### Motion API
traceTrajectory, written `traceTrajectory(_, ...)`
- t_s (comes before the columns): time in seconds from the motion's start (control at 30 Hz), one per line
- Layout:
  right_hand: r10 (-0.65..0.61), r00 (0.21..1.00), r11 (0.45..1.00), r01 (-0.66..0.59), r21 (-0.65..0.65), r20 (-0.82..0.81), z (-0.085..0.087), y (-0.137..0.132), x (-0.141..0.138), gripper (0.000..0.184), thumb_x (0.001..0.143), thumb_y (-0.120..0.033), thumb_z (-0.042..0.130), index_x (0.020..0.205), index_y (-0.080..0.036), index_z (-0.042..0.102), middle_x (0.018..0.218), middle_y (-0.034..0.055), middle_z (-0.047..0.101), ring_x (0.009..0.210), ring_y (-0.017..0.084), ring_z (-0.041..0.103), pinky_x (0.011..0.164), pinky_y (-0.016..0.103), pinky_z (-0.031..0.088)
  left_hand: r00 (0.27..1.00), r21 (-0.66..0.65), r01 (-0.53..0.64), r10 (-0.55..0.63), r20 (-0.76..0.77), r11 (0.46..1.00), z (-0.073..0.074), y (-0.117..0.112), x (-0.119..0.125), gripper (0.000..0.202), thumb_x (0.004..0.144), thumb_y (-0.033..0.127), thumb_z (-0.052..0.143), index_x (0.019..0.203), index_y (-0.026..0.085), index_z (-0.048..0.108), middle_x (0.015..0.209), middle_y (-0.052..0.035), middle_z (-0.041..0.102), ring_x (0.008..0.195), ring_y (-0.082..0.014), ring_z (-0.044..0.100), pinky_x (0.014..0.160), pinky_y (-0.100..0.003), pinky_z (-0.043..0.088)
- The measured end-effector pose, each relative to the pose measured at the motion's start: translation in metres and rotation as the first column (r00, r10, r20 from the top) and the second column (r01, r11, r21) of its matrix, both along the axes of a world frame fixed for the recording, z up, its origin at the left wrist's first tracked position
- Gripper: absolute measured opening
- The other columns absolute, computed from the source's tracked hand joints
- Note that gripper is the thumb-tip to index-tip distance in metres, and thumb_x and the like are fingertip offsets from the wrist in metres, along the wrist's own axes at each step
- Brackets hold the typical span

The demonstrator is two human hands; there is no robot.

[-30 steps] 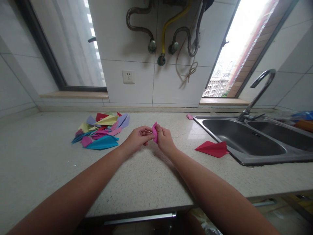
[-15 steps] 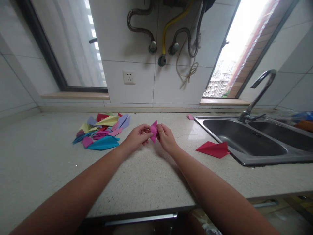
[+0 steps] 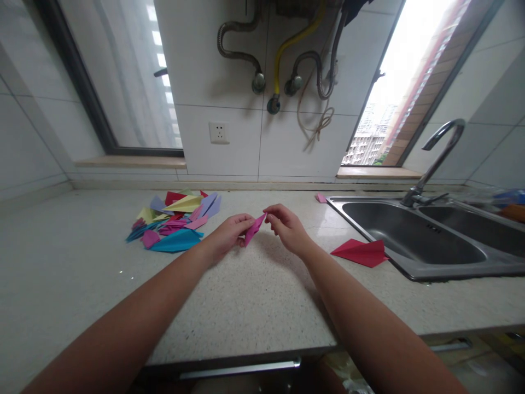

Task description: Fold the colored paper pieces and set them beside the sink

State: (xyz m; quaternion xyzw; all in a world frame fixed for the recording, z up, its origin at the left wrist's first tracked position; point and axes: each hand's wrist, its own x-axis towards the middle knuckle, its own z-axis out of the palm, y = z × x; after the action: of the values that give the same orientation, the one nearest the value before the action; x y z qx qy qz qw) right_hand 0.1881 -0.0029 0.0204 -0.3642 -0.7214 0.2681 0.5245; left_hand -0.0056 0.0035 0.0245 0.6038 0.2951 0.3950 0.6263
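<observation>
My left hand (image 3: 232, 235) pinches a small folded piece of magenta paper (image 3: 255, 229) between thumb and fingers, just above the counter. The paper is creased into a narrow pointed shape and tilts up to the right. At its upper tip is my right hand (image 3: 287, 225), fingers bent and a little apart; whether a fingertip touches the paper I cannot tell. Left of my hands lies a pile of folded coloured papers, with a blue paper plane (image 3: 175, 240) at its front and a yellow folded paper (image 3: 184, 204) on top.
A red paper plane (image 3: 361, 252) lies at the right, against the rim of the steel double sink (image 3: 394, 262). A small pink folded paper (image 3: 321, 197) sits by the sink's back corner. The faucet (image 3: 441, 142) rises behind the basins. A tiled wall backs the speckled counter (image 3: 238, 312).
The magenta paper has turned from nearly upright to slanting and narrower. My right hand has loosened its pinch and shifted slightly right, while my left hand keeps its hold.
</observation>
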Motion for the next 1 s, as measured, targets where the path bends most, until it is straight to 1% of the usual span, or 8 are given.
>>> traceTrajectory(0.1,-0.072,0.985,0.993,0.056,0.102,0.159,0.005,-0.006,0.002,0.021,0.092,-0.034,0.053,0.107,-0.021,0.061,0.090,0.0043,0.065,0.072,0.013,0.057,0.066,0.027,0.046,1.000,-0.035,0.008,-0.008,-0.021,0.999,0.001,0.001,-0.002,0.026,0.079,0.042,0.065,0.079,0.017,0.060,0.066,0.0023,0.050,0.050,-0.0068,0.042,0.044,-0.019,0.029)
traceTrajectory(0.27,-0.165,0.915,0.966,0.074,0.248,0.369,0.009,-0.007,0.008,0.017,0.092,-0.031,0.054,0.100,-0.021,0.066,0.088,0.0051,0.067,0.072,0.014,0.057,0.071,0.029,0.046,0.999,-0.094,-0.011,0.007,-0.047,0.995,-0.001,0.004,-0.004,0.024,0.077,0.038,0.068,0.079,0.016,0.062,0.064,0.0015,0.051,0.046,-0.0061,0.039,0.041,-0.019,0.025)
traceTrajectory(0.43,-0.193,0.877,0.948,0.051,0.314,0.440,0.006,-0.003,0.013,0.017,0.093,-0.028,0.055,0.103,-0.021,0.065,0.093,0.0054,0.067,0.075,0.014,0.058,0.072,0.028,0.046,0.999,-0.150,0.010,-0.016,-0.044,0.989,-0.001,0.004,-0.007,0.022,0.075,0.037,0.070,0.076,0.016,0.062,0.062,0.0022,0.050,0.046,-0.0059,0.039,0.041,-0.018,0.026)
traceTrajectory(0.63,-0.235,0.832,0.929,0.040,0.367,0.503,0.006,-0.002,0.015,0.012,0.093,-0.027,0.055,0.094,-0.021,0.066,0.089,0.0046,0.067,0.080,0.015,0.059,0.074,0.028,0.044,0.998,-0.188,0.058,-0.065,-0.028,0.980,-0.003,0.003,-0.007,0.020,0.075,0.034,0.070,0.076,0.015,0.063,0.063,0.0010,0.053,0.048,-0.0065,0.045,0.043,-0.018,0.031)
traceTrajectory(0.77,-0.271,0.823,0.923,0.075,0.378,0.499,0.009,-0.002,0.018,0.013,0.093,-0.026,0.054,0.092,-0.021,0.066,0.089,0.0056,0.067,0.081,0.016,0.058,0.075,0.029,0.043,0.999,-0.209,-0.040,0.037,-0.019,0.977,-0.007,0.010,-0.010,0.024,0.077,0.037,0.069,0.085,0.015,0.066,0.075,-0.0034,0.060,0.053,-0.0076,0.052,0.043,-0.017,0.033)
traceTrajectory(0.87,-0.306,0.853,0.921,0.153,0.358,0.422,0.009,0.000,0.020,0.013,0.092,-0.028,0.055,0.091,-0.021,0.066,0.087,0.0055,0.067,0.076,0.015,0.057,0.072,0.029,0.043,0.990,-0.198,-0.130,0.138,0.029,0.971,-0.010,0.017,-0.013,0.027,0.076,0.037,0.070,0.094,0.016,0.067,0.087,-0.0054,0.062,0.058,-0.0078,0.056,0.045,-0.017,0.036)
traceTrajectory(0.93,-0.326,0.884,0.926,0.227,0.303,0.335,0.008,0.001,0.020,0.015,0.090,-0.031,0.057,0.089,-0.020,0.067,0.083,0.0048,0.066,0.072,0.015,0.057,0.069,0.029,0.044,0.977,-0.180,-0.187,0.201,0.065,0.966,-0.011,0.021,-0.015,0.028,0.077,0.038,0.069,0.095,0.017,0.067,0.089,-0.0045,0.062,0.059,-0.0071,0.056,0.045,-0.017,0.037)
traceTrajectory(1.0,-0.325,0.919,0.940,0.287,0.186,0.223,0.006,0.004,0.019,0.018,0.088,-0.035,0.058,0.087,-0.020,0.067,0.078,0.0041,0.065,0.068,0.015,0.056,0.064,0.029,0.045,0.967,-0.147,-0.233,0.245,0.071,0.961,-0.011,0.023,-0.016,0.028,0.077,0.040,0.067,0.093,0.017,0.066,0.086,-0.0032,0.061,0.058,-0.0067,0.055,0.044,-0.016,0.036)
